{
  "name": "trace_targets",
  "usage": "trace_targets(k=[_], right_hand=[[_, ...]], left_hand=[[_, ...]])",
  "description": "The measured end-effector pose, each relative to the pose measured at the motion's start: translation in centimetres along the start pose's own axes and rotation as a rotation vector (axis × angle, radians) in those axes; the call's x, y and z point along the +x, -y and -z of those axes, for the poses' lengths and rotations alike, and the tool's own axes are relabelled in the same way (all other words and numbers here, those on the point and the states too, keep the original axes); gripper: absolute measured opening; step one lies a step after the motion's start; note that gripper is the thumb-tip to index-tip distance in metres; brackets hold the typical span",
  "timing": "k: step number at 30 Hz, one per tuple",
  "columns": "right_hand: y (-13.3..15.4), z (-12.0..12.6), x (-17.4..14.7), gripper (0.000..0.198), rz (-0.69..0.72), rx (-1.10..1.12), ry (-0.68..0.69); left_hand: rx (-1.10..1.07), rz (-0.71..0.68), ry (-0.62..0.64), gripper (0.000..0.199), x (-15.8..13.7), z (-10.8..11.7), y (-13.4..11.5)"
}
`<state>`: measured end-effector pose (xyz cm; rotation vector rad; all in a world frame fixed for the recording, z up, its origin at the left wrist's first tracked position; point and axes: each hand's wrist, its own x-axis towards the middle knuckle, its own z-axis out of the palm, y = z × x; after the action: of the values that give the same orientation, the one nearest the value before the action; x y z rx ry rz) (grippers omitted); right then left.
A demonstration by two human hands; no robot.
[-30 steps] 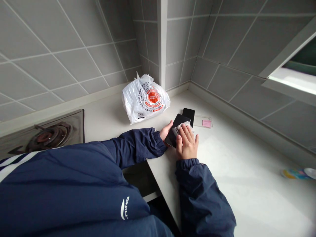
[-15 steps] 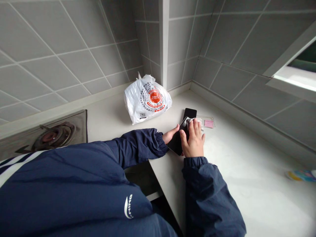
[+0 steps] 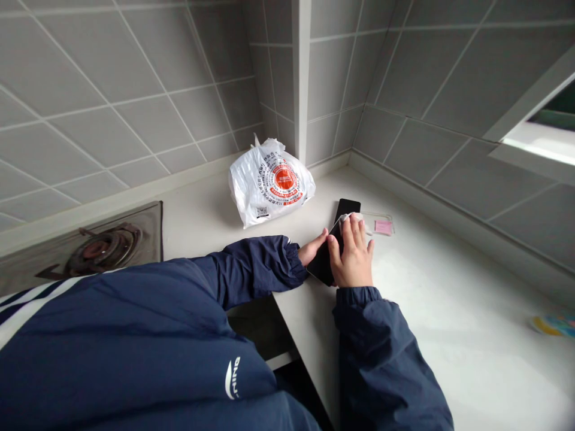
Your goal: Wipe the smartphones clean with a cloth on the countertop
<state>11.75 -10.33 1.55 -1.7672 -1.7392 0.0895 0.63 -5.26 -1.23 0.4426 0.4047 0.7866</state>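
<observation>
Black slab (image 3: 320, 263), phone-like: probably handling light, stiff, slick, fragile. Left grip (image 3: 312, 248) is holding its edge, likely the safest purchase; right grip (image 3: 353, 258) is lying flat over white tissue (image 3: 344, 218).

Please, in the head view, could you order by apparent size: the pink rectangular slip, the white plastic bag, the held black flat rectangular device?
1. White plastic bag with red print
2. Held black flat rectangular device, partly covered
3. Pink rectangular slip
</observation>
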Motion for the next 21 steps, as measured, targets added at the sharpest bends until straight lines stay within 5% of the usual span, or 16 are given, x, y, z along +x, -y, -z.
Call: trace_targets(k=[4, 9, 15, 21], right_hand=[[0.3, -0.4, -0.8, 0.056, 0.102, -0.023, 0.059], [-0.8, -0.9, -1.9, 0.053, -0.020, -0.051, 0.046], [-0.3, -2.2, -2.7, 0.054, 0.245, -0.066, 0.035], [-0.7, -2.9, -2.5, 0.059, 0.019, -0.081, -0.058]], left_hand=[[0.000, -0.038, -0.047, 0.060, 0.3, -1.0, -0.2], [0.012, 0.134, -0.047, 0.075, -0.1, -1.2, -0.9], [-0.003, 0.247, -0.031, 0.092, 0.2, -0.5, -1.0], [-0.020, 0.151, 0.008, 0.080, 0.5, -0.3, -0.6]])
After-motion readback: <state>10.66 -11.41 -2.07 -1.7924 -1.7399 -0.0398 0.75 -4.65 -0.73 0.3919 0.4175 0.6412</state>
